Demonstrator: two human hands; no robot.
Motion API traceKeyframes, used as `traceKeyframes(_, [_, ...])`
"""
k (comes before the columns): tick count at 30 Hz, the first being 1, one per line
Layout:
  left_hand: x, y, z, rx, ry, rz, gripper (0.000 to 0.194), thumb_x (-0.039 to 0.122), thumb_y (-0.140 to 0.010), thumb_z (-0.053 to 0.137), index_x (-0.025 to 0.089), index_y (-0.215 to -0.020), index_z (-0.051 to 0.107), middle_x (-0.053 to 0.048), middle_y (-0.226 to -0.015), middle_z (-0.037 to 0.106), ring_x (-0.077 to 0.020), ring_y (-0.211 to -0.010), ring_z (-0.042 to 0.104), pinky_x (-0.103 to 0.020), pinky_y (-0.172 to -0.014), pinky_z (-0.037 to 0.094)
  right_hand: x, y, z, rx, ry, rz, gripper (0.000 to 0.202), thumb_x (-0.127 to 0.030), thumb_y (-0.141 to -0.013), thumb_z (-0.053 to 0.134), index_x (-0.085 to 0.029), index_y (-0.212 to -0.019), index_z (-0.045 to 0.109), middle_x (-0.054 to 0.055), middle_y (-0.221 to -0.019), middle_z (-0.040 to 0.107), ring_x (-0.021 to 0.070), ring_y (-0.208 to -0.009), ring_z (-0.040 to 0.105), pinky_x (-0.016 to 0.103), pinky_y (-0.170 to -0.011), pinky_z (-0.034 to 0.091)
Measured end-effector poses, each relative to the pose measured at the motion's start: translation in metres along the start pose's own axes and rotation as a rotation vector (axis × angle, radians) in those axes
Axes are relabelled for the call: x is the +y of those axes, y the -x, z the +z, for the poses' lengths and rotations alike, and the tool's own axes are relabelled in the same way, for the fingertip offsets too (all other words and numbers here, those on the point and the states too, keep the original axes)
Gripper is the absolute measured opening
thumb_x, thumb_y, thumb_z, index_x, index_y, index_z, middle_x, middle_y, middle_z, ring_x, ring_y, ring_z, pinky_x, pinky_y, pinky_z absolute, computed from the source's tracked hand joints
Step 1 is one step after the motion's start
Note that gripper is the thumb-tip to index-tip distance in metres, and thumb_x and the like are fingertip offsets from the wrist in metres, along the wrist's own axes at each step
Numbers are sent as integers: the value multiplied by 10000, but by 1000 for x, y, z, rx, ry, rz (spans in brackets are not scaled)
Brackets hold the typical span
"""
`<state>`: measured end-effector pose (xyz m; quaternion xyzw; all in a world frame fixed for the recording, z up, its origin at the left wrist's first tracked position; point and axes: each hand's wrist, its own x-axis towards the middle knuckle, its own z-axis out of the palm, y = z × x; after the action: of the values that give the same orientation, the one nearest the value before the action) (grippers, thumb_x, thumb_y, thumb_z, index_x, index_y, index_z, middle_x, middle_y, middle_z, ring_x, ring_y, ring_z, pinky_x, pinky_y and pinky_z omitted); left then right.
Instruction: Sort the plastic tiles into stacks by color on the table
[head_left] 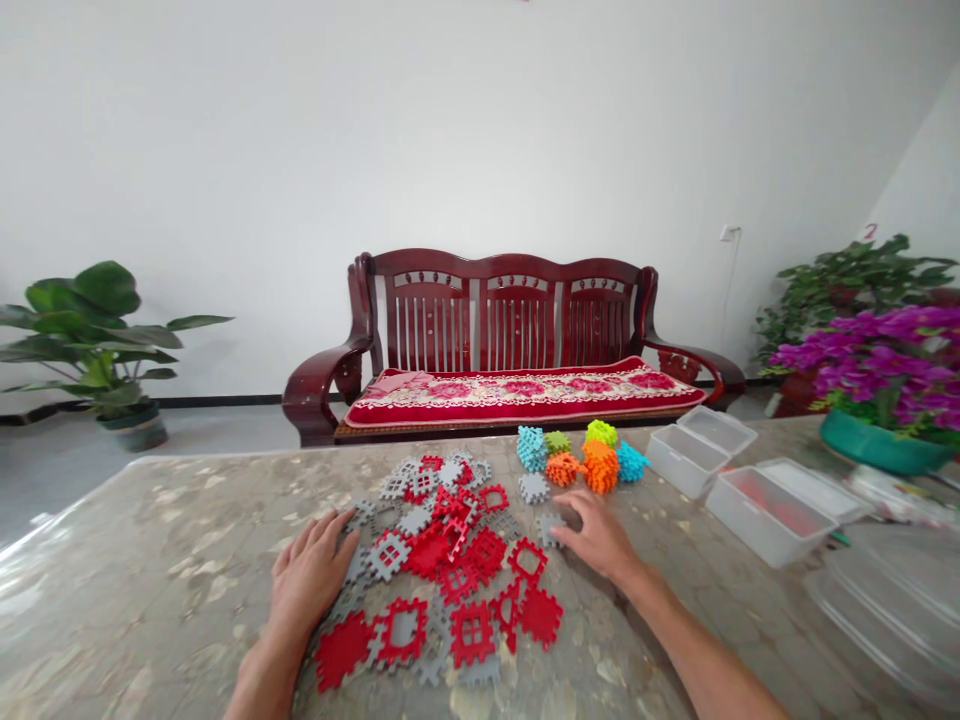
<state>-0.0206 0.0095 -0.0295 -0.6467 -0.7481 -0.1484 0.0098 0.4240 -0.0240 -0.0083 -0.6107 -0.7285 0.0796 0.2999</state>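
Observation:
Red pieces [429, 551] and grey pieces [414, 519] with notched edges lie in a loose, overlapping pile on the patterned table [187, 580]. My left hand [313, 568] rests flat at the pile's left edge, fingers stretched forward, beside some grey pieces. At the right side of the pile, my right hand [594, 530] has its thumb and fingertips at a grey piece [550, 530]; the fingers are apart and nothing is gripped. Behind it stand stacks of blue [532, 449], orange [601, 467] and green pieces [601, 433].
Clear plastic boxes [772, 515] stand at the right, one with something red inside. Nearer are transparent lids [892, 590]. A teal pot [885, 444] of purple flowers is at the far right. Beyond the table is a wooden bench [499, 265].

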Motion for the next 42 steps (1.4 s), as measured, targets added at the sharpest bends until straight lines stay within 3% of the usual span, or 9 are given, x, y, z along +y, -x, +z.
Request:
traceKeyframes(3, [0, 0, 0, -13, -5, 0, 489, 437, -964, 396, 285, -1399, 559, -48, -1500, 527, -276, -1429, 404, -464, -1166, 308, -7, 9, -6, -88, 17, -66, 437, -337, -721, 744, -236, -1144, 693, 66, -1174, 679, 263, -1143, 565, 411, -1041, 392])
traceKeyframes(6, [0, 0, -3, -46, -21, -9, 510, 447, -969, 379, 278, -1424, 534, -43, -1522, 500, -279, -1446, 377, -457, -1179, 286, -5, 10, -7, -90, 39, -38, 395, -288, -740, 715, -227, -1130, 703, 69, -1170, 685, 257, -1134, 568, 410, -1038, 397])
traceKeyframes(15, [1, 0, -3, -36, -5, -13, 502, 450, -961, 393, 292, -1413, 546, -51, -1510, 514, -287, -1430, 400, -476, -1164, 304, 28, 0, 1, 130, 58, 89, 310, -176, -777, 595, -201, -1053, 734, 104, -1207, 686, 249, -1144, 603, 409, -1035, 436])
traceKeyframes(24, [13, 6, -13, -83, -16, 6, 500, 428, -979, 359, 287, -1427, 529, -63, -1543, 471, -254, -1454, 366, -484, -1188, 243, 26, 0, 7, 238, 93, 1, 267, -167, -799, 551, -221, -985, 735, 95, -1122, 706, 258, -1072, 626, 427, -974, 483])
traceKeyframes(27, [16, 6, -14, -103, 8, 70, 492, 423, -976, 376, 295, -1426, 531, -62, -1554, 454, -252, -1466, 346, -499, -1193, 218, 10, 3, 8, 259, 75, -70, 283, -173, -834, 514, -222, -1013, 727, 88, -1148, 699, 255, -1095, 611, 441, -1003, 461])
traceKeyframes(31, [15, 6, -13, -98, 99, 128, 473, 441, -953, 425, 323, -1388, 569, -51, -1530, 489, -255, -1459, 359, -509, -1192, 218, -30, -6, 16, 130, -16, -149, 317, -165, -855, 494, -247, -1063, 720, 63, -1162, 699, 221, -1124, 610, 398, -1031, 444])
traceKeyframes(35, [10, 2, -14, -100, 260, 164, 455, 457, -967, 348, 324, -1255, 673, -20, -1440, 590, -245, -1406, 441, -505, -1183, 258, -72, -46, 33, -26, -121, -121, 318, -151, -839, 514, -240, -1062, 724, 48, -1132, 719, 205, -1100, 630, 363, -1018, 456])
traceKeyframes(42, [6, -5, -20, -29, 461, 124, 531, 425, -968, 260, 225, -1153, 716, -50, -1162, 754, -202, -1117, 670, -327, -1010, 482, -119, -126, 69, -171, -30, -53, 357, -155, -845, 544, -225, -1161, 696, 51, -1238, 697, 200, -1177, 603, 319, -1041, 414])
